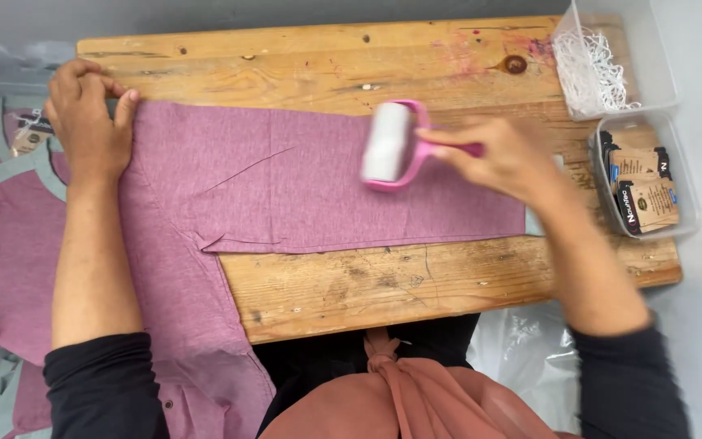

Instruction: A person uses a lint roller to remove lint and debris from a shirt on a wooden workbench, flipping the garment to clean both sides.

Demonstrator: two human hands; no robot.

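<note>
- The garment (286, 179) lies on the table (367, 284), draping off its left edge;
- the lint roller (392, 145) rests on it;
- two bins (652, 175) sit at the table's right end.

Garment packing workshop: worn wooden table (416, 284), bins of tags (647, 191)

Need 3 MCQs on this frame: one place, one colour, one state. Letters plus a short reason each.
1. Where does the left hand rest?
A. on the garment's edge near the table's far-left corner
B. in a clear bin
C. on the lint roller

2. What colour is the lint roller frame?
A. blue
B. pink
C. black

3. What state is the garment in on the wooden table?
A. rolled up
B. hung up
C. spread flat, partly hanging off the left edge

Answers: 1 A, the palm presses the cloth there. 2 B, pink handle and frame around a white roll. 3 C, the cloth lies flat under the roller held by the right hand.
</note>
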